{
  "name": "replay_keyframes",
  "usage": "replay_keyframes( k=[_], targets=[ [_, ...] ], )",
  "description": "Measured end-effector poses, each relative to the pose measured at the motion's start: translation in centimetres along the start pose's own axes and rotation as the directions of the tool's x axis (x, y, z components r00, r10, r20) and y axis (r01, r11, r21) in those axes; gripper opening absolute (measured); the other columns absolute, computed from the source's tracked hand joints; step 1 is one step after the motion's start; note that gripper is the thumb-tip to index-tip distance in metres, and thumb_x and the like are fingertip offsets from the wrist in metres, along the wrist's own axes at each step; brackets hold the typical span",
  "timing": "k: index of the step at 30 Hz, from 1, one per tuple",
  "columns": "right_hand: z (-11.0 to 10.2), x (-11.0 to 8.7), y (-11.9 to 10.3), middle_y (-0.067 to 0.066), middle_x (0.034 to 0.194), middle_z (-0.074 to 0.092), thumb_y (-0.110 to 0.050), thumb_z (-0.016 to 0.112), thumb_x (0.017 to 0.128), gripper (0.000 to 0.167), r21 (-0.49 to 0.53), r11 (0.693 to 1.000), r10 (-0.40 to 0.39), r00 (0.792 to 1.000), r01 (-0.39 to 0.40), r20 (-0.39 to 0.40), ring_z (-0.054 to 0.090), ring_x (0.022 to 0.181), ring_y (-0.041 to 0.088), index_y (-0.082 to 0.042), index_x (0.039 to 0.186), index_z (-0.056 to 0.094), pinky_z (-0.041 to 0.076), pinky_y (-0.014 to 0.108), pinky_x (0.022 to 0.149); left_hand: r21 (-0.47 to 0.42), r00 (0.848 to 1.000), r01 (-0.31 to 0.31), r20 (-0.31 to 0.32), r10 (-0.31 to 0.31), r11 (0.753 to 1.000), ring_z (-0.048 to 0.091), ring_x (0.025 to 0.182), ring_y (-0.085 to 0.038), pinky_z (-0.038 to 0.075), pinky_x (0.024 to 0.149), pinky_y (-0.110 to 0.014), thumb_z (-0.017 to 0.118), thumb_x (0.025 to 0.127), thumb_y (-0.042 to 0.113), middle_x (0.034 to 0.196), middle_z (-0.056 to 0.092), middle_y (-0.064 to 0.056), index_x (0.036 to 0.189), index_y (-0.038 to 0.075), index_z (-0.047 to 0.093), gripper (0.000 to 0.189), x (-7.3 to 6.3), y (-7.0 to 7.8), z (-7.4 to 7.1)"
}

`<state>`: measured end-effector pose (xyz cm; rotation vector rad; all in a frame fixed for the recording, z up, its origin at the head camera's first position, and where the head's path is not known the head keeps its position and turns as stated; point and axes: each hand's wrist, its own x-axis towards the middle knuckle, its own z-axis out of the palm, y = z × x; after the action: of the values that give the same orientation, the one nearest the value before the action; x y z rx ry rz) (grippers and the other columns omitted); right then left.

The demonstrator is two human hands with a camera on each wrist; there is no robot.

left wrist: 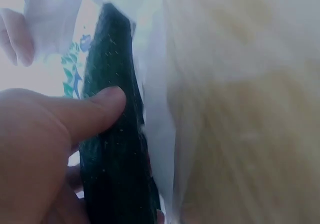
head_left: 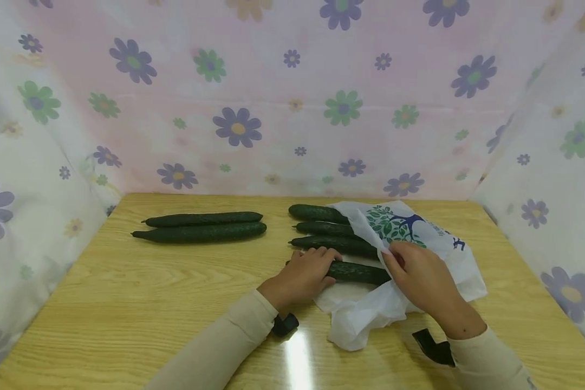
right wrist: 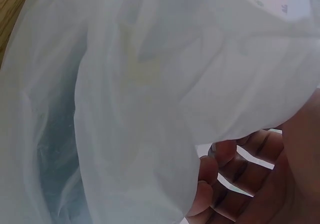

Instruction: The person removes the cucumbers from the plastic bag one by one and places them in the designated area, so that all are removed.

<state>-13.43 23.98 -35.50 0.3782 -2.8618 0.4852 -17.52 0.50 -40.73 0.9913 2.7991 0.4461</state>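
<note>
My left hand (head_left: 302, 275) grips the nearest cucumber (head_left: 358, 272), whose far end lies inside the mouth of a white plastic bag (head_left: 460, 276). In the left wrist view the thumb presses along the dark, bumpy skin of this cucumber (left wrist: 112, 154). My right hand (head_left: 426, 279) pinches the upper edge of the bag's mouth and holds it lifted. Three more cucumbers, among them one at the back (head_left: 317, 212), lie side by side with their right ends under the bag. Through the bag's film (right wrist: 145, 98) a dark green shape shows in the right wrist view.
Two cucumbers (head_left: 205, 233) lie together on the left side of the wooden table (head_left: 175, 303). Flowered cloth (head_left: 292, 130) hangs along the back and both sides. A crumpled flap of the bag spreads toward the table's front. Dark straps sit near both wrists.
</note>
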Motion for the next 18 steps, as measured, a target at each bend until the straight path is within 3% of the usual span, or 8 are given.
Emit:
replay_keyframes(
  k=[7, 18],
  targets=[
    [0.2, -0.5, 0.3, -0.003, 0.061, 0.038, -0.019, 0.059, 0.102, 0.035, -0.004, 1.0, -0.007, 1.0, 0.007, -0.016, 0.034, 0.053, 0.01, -0.017, 0.068, 0.047, 0.028, 0.024, 0.05, -0.001, 0.999, -0.034, -0.014, 0.034, 0.999, 0.053, 0.13, -0.016, 0.041, 0.104, -0.053, 0.059, 0.102, 0.035, 0.138, 0.056, 0.004, 0.144, 0.024, 0.046, 0.045, -0.6, -0.4, -0.5],
    [0.1, 0.2, 0.4, -0.003, 0.061, 0.038, -0.018, 0.057, 0.102, 0.035, -0.004, 1.0, -0.025, 0.999, 0.024, -0.04, 0.035, 0.054, 0.01, -0.017, 0.069, 0.047, 0.029, 0.025, 0.051, -0.054, 0.999, -0.041, 0.007, 0.041, 0.998, 0.052, 0.131, -0.016, 0.039, 0.104, -0.051, 0.061, 0.101, 0.031, 0.143, 0.054, 0.003, 0.143, 0.024, 0.046, 0.045, -0.8, -2.5, -3.0]
  ],
)
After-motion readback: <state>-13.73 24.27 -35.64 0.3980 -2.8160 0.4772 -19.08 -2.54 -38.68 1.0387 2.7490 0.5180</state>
